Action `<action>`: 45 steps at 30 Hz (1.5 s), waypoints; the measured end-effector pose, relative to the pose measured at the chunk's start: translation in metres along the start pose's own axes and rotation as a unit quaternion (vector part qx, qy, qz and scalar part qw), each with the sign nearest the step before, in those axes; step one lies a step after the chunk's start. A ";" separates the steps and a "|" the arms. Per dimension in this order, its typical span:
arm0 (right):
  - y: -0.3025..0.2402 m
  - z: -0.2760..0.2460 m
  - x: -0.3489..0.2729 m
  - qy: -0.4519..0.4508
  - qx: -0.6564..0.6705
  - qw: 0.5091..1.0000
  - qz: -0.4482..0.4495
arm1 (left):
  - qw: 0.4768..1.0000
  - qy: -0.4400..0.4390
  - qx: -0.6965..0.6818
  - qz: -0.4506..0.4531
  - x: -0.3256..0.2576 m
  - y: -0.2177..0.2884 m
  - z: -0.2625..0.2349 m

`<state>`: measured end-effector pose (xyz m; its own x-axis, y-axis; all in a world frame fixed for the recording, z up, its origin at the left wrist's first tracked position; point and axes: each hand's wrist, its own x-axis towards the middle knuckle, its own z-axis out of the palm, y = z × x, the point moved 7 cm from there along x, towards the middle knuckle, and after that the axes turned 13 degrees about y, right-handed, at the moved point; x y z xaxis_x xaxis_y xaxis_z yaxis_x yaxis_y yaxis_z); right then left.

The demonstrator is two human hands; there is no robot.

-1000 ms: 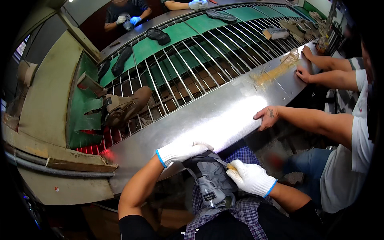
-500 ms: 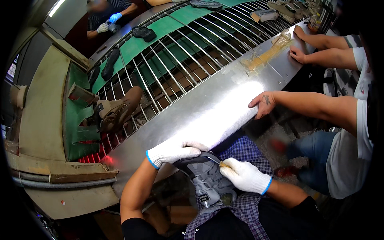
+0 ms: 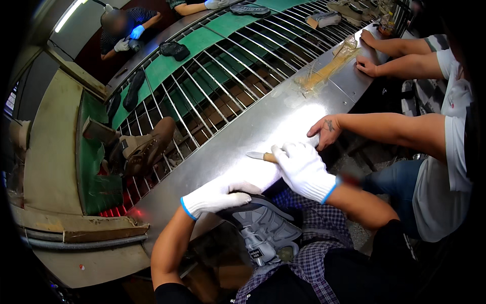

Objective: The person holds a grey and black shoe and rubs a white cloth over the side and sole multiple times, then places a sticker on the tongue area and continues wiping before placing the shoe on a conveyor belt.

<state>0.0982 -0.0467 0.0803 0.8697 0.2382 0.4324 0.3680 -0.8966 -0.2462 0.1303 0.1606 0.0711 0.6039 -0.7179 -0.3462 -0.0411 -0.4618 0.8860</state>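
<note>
Resting against the plaid apron (image 3: 326,235), near the edge of the metal desk (image 3: 212,161), the grey shoe (image 3: 271,225) is gripped at its far end by the white-gloved left hand (image 3: 221,196), whose fingers are curled round the dark rim; up on the right, a short knife (image 3: 262,156) is held by its wooden handle in the closed right hand (image 3: 304,169), its blade pointed leftward above the desk, clear of the shoe; whether the metal is touched by the blade cannot be told; just beyond, the desk's edge is grasped by a co-worker's bare hand (image 3: 326,133); over to the left, a brown boot (image 3: 147,152) is seen lying on the metal bars (image 3: 194,109).
</note>
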 end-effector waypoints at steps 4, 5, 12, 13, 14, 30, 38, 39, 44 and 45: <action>-0.031 -0.005 -0.044 -0.266 0.214 0.939 -0.043 | 0.929 0.125 0.325 0.128 -0.013 0.059 0.019; -0.036 0.002 -0.060 -0.286 0.267 0.919 -0.051 | 0.906 0.129 0.387 0.117 -0.012 0.066 0.026; -0.057 0.041 -0.061 -0.197 0.336 0.919 -0.060 | 0.883 0.210 0.399 0.127 -0.021 0.061 0.027; -0.058 0.041 -0.057 -0.155 0.353 0.920 -0.067 | 0.882 0.219 0.395 0.138 -0.022 0.062 0.027; -0.058 0.042 -0.056 -0.146 0.361 0.919 -0.060 | 0.879 0.228 0.390 0.150 -0.024 0.062 0.027; -0.070 0.021 -0.023 -0.143 0.297 0.941 -0.076 | 0.839 0.294 0.428 0.162 -0.026 0.054 0.030; -0.077 0.000 -0.034 -0.172 0.281 0.931 -0.158 | 0.837 0.333 0.393 0.186 -0.033 0.057 0.027; -0.081 -0.002 -0.035 -0.186 0.284 0.927 -0.158 | 0.833 0.346 0.390 0.186 -0.035 0.057 0.026; -0.063 -0.010 -0.042 -0.123 0.400 0.897 -0.144 | 0.701 0.662 0.191 0.183 -0.091 0.033 0.000; -0.067 -0.011 -0.042 -0.121 0.429 0.887 -0.120 | 0.679 0.729 -0.033 0.083 -0.102 0.005 0.006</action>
<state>0.0340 -0.0009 0.0881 0.7391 0.5499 0.3890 0.5776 -0.2203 -0.7860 0.0638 0.2285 0.1088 0.7438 0.5428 0.3901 -0.1988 -0.3776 0.9044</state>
